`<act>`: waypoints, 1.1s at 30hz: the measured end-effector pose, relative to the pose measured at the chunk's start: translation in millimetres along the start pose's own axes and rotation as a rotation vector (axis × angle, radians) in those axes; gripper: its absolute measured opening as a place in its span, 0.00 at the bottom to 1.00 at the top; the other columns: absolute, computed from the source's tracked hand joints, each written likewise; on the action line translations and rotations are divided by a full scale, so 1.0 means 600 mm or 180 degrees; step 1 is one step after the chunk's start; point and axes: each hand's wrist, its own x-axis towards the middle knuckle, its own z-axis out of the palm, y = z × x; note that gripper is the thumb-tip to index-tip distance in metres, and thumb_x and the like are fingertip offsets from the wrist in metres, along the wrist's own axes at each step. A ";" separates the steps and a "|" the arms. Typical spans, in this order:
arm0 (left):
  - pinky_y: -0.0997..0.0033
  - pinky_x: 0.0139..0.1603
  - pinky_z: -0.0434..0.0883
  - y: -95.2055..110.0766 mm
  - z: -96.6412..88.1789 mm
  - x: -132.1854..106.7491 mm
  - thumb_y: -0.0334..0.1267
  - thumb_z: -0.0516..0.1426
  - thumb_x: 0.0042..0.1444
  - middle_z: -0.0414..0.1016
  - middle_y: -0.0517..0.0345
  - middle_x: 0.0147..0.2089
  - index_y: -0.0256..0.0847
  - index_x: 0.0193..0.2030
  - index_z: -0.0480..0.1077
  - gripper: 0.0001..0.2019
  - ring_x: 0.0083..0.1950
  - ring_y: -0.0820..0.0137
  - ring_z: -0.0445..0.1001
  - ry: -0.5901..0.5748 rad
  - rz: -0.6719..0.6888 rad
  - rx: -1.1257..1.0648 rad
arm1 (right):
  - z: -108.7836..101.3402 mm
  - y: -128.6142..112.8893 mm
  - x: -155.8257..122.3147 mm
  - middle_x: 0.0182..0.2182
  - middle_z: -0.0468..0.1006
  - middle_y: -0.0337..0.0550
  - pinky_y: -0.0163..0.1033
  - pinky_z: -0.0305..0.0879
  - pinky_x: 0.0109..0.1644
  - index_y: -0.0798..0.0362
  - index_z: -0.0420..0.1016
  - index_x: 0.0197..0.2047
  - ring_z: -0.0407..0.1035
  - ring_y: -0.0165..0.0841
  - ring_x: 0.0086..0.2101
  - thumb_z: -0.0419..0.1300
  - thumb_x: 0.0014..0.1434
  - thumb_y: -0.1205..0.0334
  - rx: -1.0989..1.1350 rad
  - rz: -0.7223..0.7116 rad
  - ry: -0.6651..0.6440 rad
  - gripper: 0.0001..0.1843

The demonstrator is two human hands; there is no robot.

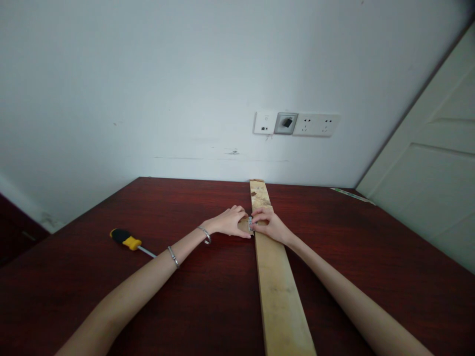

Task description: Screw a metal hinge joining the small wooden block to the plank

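A long pale wooden board point(284, 296) lies across the dark red tabletop, running from the near edge toward the wall. At its left edge, about mid-length, sits a small silvery metal piece point(250, 224) with what look like holes; it may be a hinge. My right hand point(270, 225) rests over the board with its fingertips pinched on this metal piece. My left hand point(229, 221) curls its thumb and fingers around a small brown wooden piece point(243, 225) that butts against the board's left side. The fingers partly cover both small pieces.
A yellow and black screwdriver point(128, 240) lies to the left, its tip hidden behind my left forearm. The table point(185, 306) meets a white wall with sockets point(315, 124). A thin pale strip point(352, 195) lies at the back right, near a white door point(438, 143).
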 end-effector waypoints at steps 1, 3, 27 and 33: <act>0.64 0.48 0.65 0.000 0.000 0.000 0.63 0.60 0.46 0.65 0.48 0.48 0.35 0.46 0.68 0.32 0.48 0.60 0.64 0.0010 0.0004 -0.0006 | 0.000 -0.001 0.000 0.41 0.74 0.42 0.47 0.59 0.56 0.48 0.81 0.28 0.68 0.37 0.45 0.67 0.49 0.60 -0.0015 -0.0007 -0.0006 0.02; 0.64 0.48 0.65 0.000 -0.001 0.000 0.63 0.60 0.46 0.65 0.48 0.48 0.35 0.45 0.68 0.32 0.48 0.60 0.64 0.0023 0.0003 -0.0023 | 0.001 -0.002 -0.001 0.41 0.74 0.42 0.48 0.58 0.56 0.47 0.81 0.28 0.67 0.38 0.45 0.67 0.49 0.60 -0.0047 -0.0020 -0.0017 0.02; 0.65 0.45 0.66 0.006 -0.007 -0.002 0.58 0.62 0.46 0.66 0.50 0.44 0.36 0.45 0.68 0.29 0.44 0.62 0.65 0.0176 0.0077 -0.0195 | -0.001 -0.005 -0.002 0.41 0.75 0.43 0.48 0.59 0.55 0.48 0.80 0.28 0.68 0.38 0.44 0.66 0.49 0.61 -0.0108 -0.0103 -0.0059 0.02; 0.65 0.46 0.66 0.007 -0.009 -0.002 0.59 0.62 0.46 0.66 0.50 0.45 0.35 0.45 0.68 0.29 0.45 0.61 0.65 0.0152 0.0057 -0.0211 | -0.004 -0.009 -0.002 0.41 0.75 0.43 0.47 0.60 0.56 0.48 0.80 0.29 0.68 0.38 0.45 0.66 0.48 0.60 -0.0042 -0.0063 -0.0065 0.03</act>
